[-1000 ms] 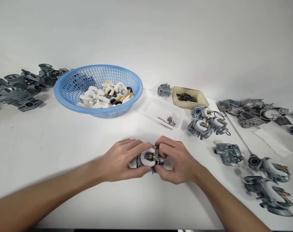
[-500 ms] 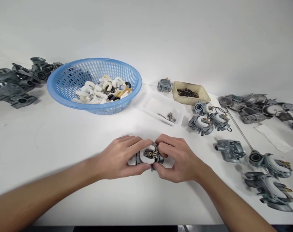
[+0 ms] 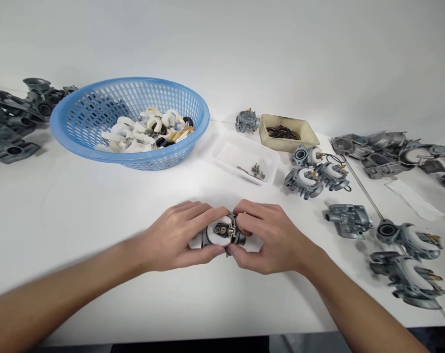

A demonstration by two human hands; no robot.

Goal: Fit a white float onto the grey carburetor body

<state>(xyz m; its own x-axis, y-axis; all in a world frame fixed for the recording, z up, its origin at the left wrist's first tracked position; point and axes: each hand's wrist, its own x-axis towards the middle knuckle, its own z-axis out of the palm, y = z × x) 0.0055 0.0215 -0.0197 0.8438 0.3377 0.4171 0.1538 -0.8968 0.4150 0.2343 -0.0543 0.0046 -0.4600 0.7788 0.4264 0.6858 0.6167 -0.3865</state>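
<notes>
Between my two hands sits a grey metal carburetor (image 3: 240,239) on the white table, its open side facing up. A white C-shaped float (image 3: 215,237) lies in it, curved around small brass parts. My left hand (image 3: 184,235) is closed on the carburetor's left side, index finger along the far rim and thumb at the near rim. From the right, my right hand (image 3: 268,238) pinches at the float's hinge end, fingers at the far side and thumb at the near side. Whatever small piece may be between those fingertips is hidden.
A blue basket (image 3: 130,158) holds white, black and yellowish floats. Beyond my hands are a clear tray (image 3: 226,154) with small metal parts and a cream box (image 3: 288,143) of black rings. Several carburetors (image 3: 349,220) stand at right; more metal bodies (image 3: 14,120) are piled far left.
The whole view has shifted slightly, so the basket and trays appear a little further left and higher. Both hands keep nearly the same hold on the carburetor.
</notes>
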